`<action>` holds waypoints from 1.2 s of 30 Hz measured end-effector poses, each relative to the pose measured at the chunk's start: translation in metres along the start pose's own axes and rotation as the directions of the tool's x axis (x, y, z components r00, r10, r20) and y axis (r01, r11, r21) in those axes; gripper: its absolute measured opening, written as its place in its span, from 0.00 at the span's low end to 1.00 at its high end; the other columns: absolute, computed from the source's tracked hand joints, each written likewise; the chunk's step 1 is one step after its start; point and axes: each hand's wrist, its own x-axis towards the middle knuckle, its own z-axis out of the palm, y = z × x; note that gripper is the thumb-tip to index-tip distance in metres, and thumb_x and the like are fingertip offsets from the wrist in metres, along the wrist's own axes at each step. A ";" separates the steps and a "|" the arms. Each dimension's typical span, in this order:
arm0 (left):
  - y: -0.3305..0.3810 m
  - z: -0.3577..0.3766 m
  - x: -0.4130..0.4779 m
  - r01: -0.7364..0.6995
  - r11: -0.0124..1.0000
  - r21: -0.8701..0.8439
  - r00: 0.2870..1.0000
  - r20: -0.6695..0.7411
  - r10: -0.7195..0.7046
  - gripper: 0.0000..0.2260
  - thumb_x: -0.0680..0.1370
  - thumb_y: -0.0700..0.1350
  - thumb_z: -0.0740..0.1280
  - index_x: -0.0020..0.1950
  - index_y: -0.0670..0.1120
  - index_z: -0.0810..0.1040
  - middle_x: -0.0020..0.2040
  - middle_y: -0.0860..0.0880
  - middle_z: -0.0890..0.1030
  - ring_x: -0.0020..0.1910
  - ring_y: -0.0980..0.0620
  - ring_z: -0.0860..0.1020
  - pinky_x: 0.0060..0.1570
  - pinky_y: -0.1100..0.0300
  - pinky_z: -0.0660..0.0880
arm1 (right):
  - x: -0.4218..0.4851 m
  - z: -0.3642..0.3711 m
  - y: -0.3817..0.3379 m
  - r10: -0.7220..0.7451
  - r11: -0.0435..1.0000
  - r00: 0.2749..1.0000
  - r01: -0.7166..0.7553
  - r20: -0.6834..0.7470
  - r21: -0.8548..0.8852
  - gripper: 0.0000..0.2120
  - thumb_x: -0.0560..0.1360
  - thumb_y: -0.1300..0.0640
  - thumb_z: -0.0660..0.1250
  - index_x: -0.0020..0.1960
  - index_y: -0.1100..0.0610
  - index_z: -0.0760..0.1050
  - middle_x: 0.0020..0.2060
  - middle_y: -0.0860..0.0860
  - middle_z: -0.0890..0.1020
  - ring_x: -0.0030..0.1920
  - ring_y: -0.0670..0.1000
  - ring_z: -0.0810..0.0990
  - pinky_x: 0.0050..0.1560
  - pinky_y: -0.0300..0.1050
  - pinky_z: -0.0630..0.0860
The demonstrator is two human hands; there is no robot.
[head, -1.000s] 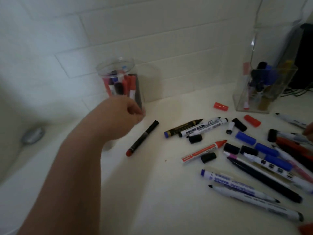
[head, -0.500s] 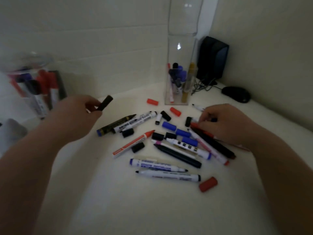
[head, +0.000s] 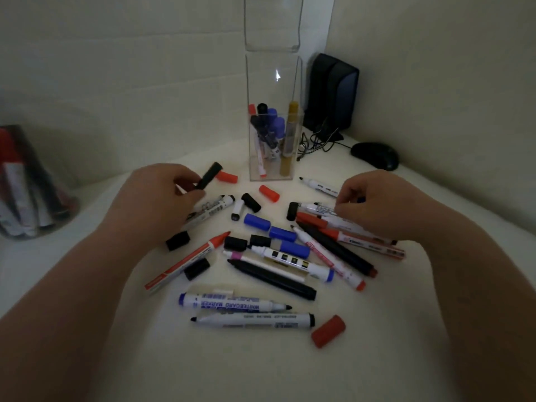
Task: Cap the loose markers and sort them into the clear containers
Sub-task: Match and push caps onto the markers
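Observation:
My left hand (head: 153, 204) grips a black marker (head: 209, 175) whose end sticks up past my fingers. My right hand (head: 374, 204) pinches a white marker (head: 317, 208) lying in the pile, its black tip pointing left. Several uncapped markers and loose caps in black, blue and red lie between my hands on the white counter (head: 261, 367). A tall square clear container (head: 272, 126) at the back holds several capped markers. A round clear jar (head: 26, 184) at the far left holds red and black markers.
A black speaker (head: 330, 91) with a tangle of cable stands in the back corner, a black mouse (head: 374, 155) beside it. A second clear container (head: 272, 21) sits stacked above the square one. Tiled walls close the counter at back and right.
My left hand came off the round jar and picked up the black marker from the counter. My right hand came in and took hold of the white marker. The view swung right.

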 end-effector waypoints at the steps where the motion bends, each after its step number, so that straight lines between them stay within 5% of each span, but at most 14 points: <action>1: -0.003 -0.002 0.003 0.007 1.000 -0.015 1.000 -0.018 -0.007 0.07 0.79 0.49 0.70 0.57 0.53 0.82 0.41 0.62 0.77 0.39 0.60 0.74 0.40 0.58 0.69 | 0.000 -0.004 0.004 0.022 1.000 1.000 -0.022 -0.011 0.001 0.04 0.76 0.53 0.71 0.42 0.48 0.81 0.39 0.44 0.82 0.41 0.44 0.80 0.39 0.39 0.73; 6: -0.021 -0.006 0.021 0.057 0.997 0.057 0.998 -0.012 -0.056 0.07 0.80 0.46 0.66 0.57 0.52 0.81 0.54 0.50 0.82 0.50 0.47 0.78 0.50 0.53 0.73 | 0.001 -0.011 0.010 0.107 0.994 0.993 -0.106 0.042 -0.031 0.05 0.75 0.51 0.72 0.41 0.49 0.81 0.39 0.45 0.82 0.43 0.46 0.80 0.40 0.41 0.74; 15: -0.018 0.014 0.012 0.147 0.982 -0.121 0.989 0.039 -0.144 0.05 0.79 0.48 0.69 0.53 0.54 0.83 0.43 0.57 0.81 0.38 0.55 0.79 0.36 0.59 0.71 | 0.010 -0.006 0.025 0.229 0.973 0.966 -0.232 -0.117 -0.014 0.04 0.76 0.53 0.70 0.50 0.48 0.77 0.40 0.47 0.80 0.37 0.45 0.79 0.34 0.40 0.70; 20: -0.012 0.020 0.006 0.147 0.969 -0.198 0.989 0.033 -0.143 0.05 0.79 0.48 0.70 0.53 0.52 0.83 0.41 0.59 0.81 0.40 0.56 0.80 0.37 0.62 0.70 | 0.025 0.009 0.026 0.288 0.957 0.953 -0.289 -0.092 -0.005 0.15 0.77 0.49 0.69 0.64 0.47 0.76 0.55 0.50 0.79 0.48 0.49 0.76 0.53 0.45 0.75; 25: -0.005 0.023 0.000 0.125 0.953 -0.274 0.992 0.024 -0.123 0.05 0.78 0.47 0.71 0.53 0.54 0.82 0.43 0.59 0.82 0.39 0.57 0.81 0.39 0.67 0.71 | 0.029 0.012 0.025 0.275 0.960 0.958 -0.278 -0.084 -0.029 0.08 0.79 0.49 0.66 0.56 0.46 0.80 0.41 0.41 0.74 0.42 0.43 0.76 0.44 0.43 0.72; 30: -0.007 0.017 -0.003 0.061 0.957 -0.284 0.998 0.033 -0.054 0.07 0.78 0.45 0.70 0.53 0.57 0.81 0.45 0.63 0.81 0.42 0.69 0.77 0.39 0.78 0.67 | 0.029 0.015 0.019 0.246 0.967 0.969 -0.247 -0.031 -0.057 0.04 0.79 0.50 0.66 0.47 0.44 0.79 0.43 0.43 0.79 0.42 0.44 0.79 0.41 0.42 0.75; 36: -0.013 0.013 -0.004 0.066 0.968 -0.241 0.994 0.099 -0.043 0.07 0.82 0.50 0.63 0.54 0.56 0.81 0.49 0.59 0.82 0.48 0.58 0.79 0.48 0.63 0.71 | 0.026 0.019 0.014 0.235 0.971 0.972 -0.235 -0.007 -0.036 0.04 0.77 0.47 0.69 0.50 0.45 0.80 0.43 0.42 0.77 0.43 0.44 0.77 0.43 0.43 0.72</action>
